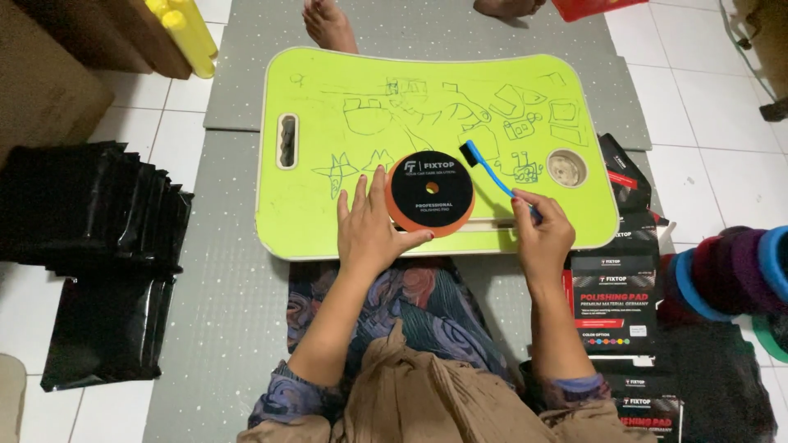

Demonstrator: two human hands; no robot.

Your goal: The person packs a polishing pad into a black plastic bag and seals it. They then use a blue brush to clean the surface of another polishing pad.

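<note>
Orange polishing pad (431,194) steadied flat by the left hand (371,230), right hand (542,238) gripping the blue brush (490,175) angled up-left toward it.

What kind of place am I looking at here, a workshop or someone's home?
Most likely a home floor used for packing: a low green lap table on grey mats over white tiles, black bags stacked at one side, and printed black boxes at the other.

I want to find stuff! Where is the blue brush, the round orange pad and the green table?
blue brush (491,175), head view, on the handle's middle.
round orange pad (432,193), head view, on its black top face.
green lap table (345,74), head view, on a bare scribbled part.
</note>
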